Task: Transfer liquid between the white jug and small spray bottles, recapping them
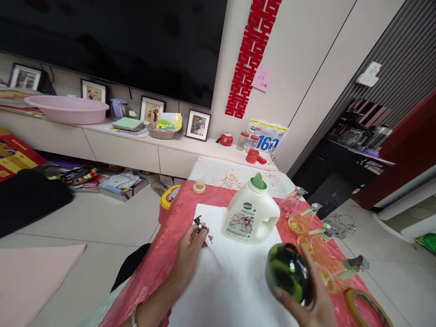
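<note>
While the right hand (315,299) grips a dark green bottle (288,271) tilted above the worktop (177,218), left fingers (199,231) pinch its small pump cap (198,223), detergent jug (250,213) just beyond.

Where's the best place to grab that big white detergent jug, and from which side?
Probably by the moulded handle on the white detergent jug, coming from its right side. It stands upright on the white cloth, and that loop looks open to fingers, though the spray bottles stand close.

Head-worn camera looks forward and down — close over the table (177,213) — room beyond.
</note>
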A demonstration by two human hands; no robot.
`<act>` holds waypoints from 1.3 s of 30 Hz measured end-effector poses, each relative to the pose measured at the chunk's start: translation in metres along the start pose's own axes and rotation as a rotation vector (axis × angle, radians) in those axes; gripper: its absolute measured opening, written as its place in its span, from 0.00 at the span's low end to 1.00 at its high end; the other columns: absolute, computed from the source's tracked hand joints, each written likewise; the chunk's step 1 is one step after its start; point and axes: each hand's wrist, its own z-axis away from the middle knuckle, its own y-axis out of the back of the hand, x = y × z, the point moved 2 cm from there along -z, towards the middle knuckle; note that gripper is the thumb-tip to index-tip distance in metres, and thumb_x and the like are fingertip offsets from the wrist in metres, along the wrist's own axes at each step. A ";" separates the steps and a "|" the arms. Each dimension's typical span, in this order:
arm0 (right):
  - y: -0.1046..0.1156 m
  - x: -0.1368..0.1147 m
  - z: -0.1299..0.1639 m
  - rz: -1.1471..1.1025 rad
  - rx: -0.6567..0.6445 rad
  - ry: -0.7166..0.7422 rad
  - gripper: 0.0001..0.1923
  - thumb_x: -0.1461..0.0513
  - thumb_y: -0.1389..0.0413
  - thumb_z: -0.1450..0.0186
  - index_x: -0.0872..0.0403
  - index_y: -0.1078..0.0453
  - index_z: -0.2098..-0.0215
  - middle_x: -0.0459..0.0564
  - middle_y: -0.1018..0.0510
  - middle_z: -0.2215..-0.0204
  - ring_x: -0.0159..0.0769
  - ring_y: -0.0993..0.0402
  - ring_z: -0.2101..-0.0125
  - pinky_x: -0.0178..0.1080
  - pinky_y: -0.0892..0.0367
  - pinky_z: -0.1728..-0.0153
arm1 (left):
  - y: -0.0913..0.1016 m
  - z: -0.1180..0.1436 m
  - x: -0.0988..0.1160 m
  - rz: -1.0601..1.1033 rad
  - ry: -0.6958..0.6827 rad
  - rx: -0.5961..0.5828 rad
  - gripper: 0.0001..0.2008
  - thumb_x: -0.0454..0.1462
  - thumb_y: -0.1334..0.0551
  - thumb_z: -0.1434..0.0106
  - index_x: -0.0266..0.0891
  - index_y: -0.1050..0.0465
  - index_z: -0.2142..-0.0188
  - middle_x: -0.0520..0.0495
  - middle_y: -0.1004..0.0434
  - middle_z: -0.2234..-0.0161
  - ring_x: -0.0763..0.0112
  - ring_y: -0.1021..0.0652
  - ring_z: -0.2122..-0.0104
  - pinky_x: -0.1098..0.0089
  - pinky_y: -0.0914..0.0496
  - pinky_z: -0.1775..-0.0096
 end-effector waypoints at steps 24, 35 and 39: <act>0.027 -0.127 -0.156 1.000 0.085 0.844 0.41 0.52 0.42 0.38 0.54 0.46 0.30 0.60 0.32 0.44 0.53 0.34 0.48 0.51 0.30 0.52 | 0.012 -0.011 -0.037 -0.038 -0.065 -0.028 0.22 0.49 0.28 0.50 0.38 0.27 0.62 0.45 0.22 0.59 0.67 0.20 0.69 0.67 0.26 0.66; 0.024 -0.145 -0.162 1.235 0.077 0.924 0.37 0.49 0.45 0.33 0.53 0.46 0.30 0.60 0.34 0.43 0.52 0.33 0.51 0.50 0.28 0.58 | 0.008 -0.009 -0.032 -0.033 -0.042 -0.048 0.23 0.50 0.29 0.50 0.37 0.28 0.61 0.47 0.22 0.62 0.67 0.20 0.70 0.66 0.25 0.64; 0.020 -0.149 -0.162 1.279 0.065 0.932 0.36 0.49 0.45 0.32 0.53 0.45 0.31 0.60 0.34 0.43 0.51 0.34 0.49 0.48 0.30 0.57 | 0.008 -0.008 -0.032 -0.043 -0.079 -0.044 0.22 0.50 0.29 0.49 0.38 0.27 0.62 0.49 0.22 0.67 0.66 0.21 0.70 0.65 0.26 0.64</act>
